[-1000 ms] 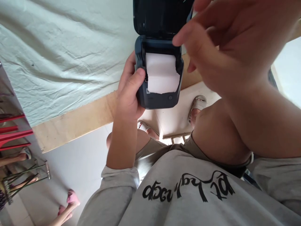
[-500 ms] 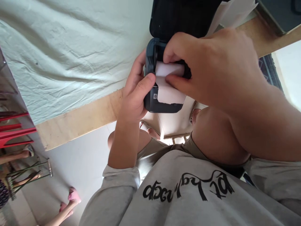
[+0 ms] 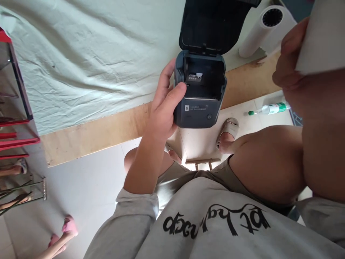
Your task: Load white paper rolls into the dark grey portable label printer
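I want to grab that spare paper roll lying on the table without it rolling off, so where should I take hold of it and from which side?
Probably best from above, across the middle of the paper roll, fingers on its two long curved sides. It lies on its side near the table edge, hollow core end facing the camera, beside the open printer in the left hand.

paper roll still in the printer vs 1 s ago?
No. The printer bay in the left hand is now empty; the right hand holds the paper roll up to the right.
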A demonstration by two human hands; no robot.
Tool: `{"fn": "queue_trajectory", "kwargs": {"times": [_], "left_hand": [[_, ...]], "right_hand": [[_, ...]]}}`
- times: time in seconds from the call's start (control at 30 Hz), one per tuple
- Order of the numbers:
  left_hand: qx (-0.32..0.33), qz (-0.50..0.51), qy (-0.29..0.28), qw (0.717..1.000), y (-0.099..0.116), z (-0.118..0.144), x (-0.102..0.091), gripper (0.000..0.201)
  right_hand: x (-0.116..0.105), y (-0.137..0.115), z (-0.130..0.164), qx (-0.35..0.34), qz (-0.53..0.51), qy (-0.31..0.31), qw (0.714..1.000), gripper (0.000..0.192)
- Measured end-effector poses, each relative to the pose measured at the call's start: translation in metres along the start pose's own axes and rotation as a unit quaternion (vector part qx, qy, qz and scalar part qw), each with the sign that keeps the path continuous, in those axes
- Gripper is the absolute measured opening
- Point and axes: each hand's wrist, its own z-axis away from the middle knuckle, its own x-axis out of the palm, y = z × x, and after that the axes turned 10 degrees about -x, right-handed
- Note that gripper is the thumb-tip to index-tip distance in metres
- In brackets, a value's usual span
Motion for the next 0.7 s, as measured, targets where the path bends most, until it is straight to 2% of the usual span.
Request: {"fn": "queue_trajectory", "kwargs": {"times": [0.07,0.1,0.2,0.27,0.4,0.6,0.7], "left_hand": [[-0.002,-0.008,-0.012,1.000,-0.001,-0.001,-0.003,0.038],[-0.001,-0.010,-0.018,1.000,-0.001,-0.002,-0.003,0.038],[0.003,-0.014,-0.017,1.000,-0.003,-0.002,-0.004,0.038],[0.011,-0.015,-0.005,1.000,-0.003,-0.002,-0.003,0.036],[0.016,-0.016,-0.004,1.000,-0.004,-0.001,-0.002,0.034],[0.000,-0.034,0.013,0.999,-0.002,-0.002,-0.002,0.037],[-0.005,-0.029,0.013,0.999,-0.001,-0.001,0.000,0.036]], "right_hand": [[-0.001,0.011,-0.003,-0.005,-0.078,0.023,0.997,0.042],[-0.001,0.014,-0.002,-0.040,-0.085,0.039,0.995,0.041],[0.003,0.013,0.005,-0.142,0.011,0.005,0.990,0.048],[0.006,0.009,0.008,-0.170,0.111,-0.032,0.979,0.047],[0.014,0.012,0.001,-0.200,0.275,-0.032,0.940,0.041],[0.024,0.020,-0.007,-0.200,0.341,-0.047,0.917,0.052],[0.017,0.017,-0.002,-0.231,0.318,-0.004,0.919,0.048]]}}
